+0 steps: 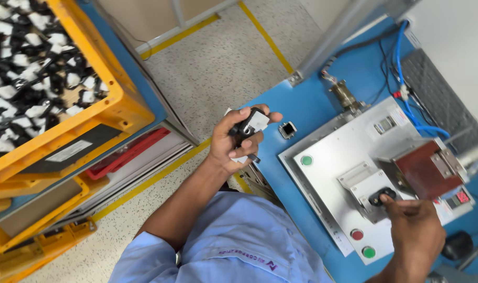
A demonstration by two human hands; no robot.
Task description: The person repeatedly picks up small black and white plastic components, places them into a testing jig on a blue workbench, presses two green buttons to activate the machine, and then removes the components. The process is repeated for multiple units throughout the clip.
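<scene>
Left hand [232, 140] half hides black part [248, 126].

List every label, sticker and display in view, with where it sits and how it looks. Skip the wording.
White tag: on the black part in the left hand, rectangular.
Small sticker: top of the grey metal fixture plate, grey and white rectangle.
Red digital display: fixture's right edge, small, glowing.
Pale label: front of the orange crate, long, on a dark panel.
</scene>
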